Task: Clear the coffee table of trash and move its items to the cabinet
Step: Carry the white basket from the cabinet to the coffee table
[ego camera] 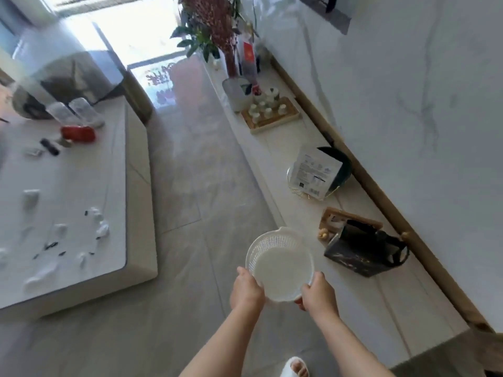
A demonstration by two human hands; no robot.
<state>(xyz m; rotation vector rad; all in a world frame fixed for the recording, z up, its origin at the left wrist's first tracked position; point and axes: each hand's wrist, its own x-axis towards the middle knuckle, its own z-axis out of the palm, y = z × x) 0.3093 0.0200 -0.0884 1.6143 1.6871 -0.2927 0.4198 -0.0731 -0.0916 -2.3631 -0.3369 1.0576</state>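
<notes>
Two hands hold one white basket [280,263] over the floor, between coffee table [68,208] at 9 o'clock and cabinet [353,284] at 3 o'clock. Left hand [246,291] curls round the rim at 7 o'clock; right hand [318,293] grips the rim at 4 o'clock, thumb on top. Basket tilted, nothing visible inside. On the table: white scraps [102,227], a red case [78,134], a dark remote [49,147]. On the cabinet: tea tray [269,114], black bag [367,253], white pouch [315,175].

Blown-out daylight from the window [141,28], glare on the floor [190,164], motion blur, wide-angle bending at edges
</notes>
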